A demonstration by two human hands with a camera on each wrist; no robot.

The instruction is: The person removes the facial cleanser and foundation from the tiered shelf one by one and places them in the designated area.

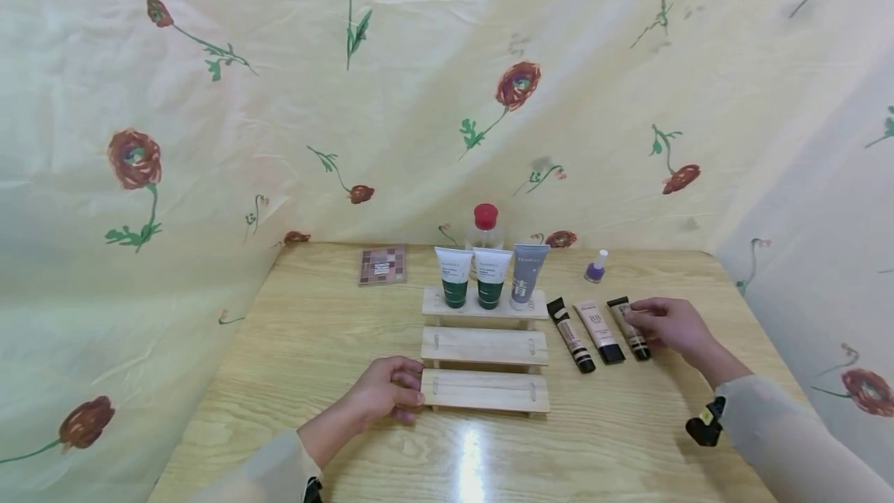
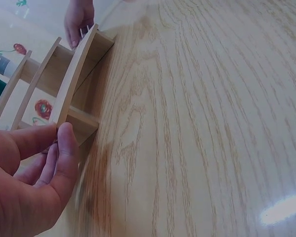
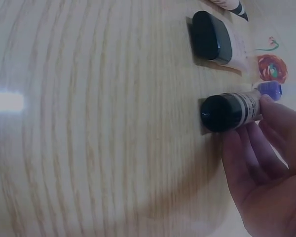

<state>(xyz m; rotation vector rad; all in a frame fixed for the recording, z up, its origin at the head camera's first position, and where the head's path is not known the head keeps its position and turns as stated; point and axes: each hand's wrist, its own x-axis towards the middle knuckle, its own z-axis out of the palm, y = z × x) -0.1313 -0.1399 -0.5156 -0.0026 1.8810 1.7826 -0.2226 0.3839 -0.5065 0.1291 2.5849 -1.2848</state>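
black marked the capped end of the tube (image 1: 635,340), which lay on the table (image 1: 300,340) to the right of the wooden rack (image 1: 485,390), just beside the pale pink tube (image 1: 597,326). its long axis ran away from the person at a slight slant, cap end nearest the body. the right hand (image 1: 673,324), the nearer one, pinched it crosswise from its right side, between thumb and fingers. the left hand (image 1: 387,393), well apart from it, pinched the left end of the rack's lowest tier.
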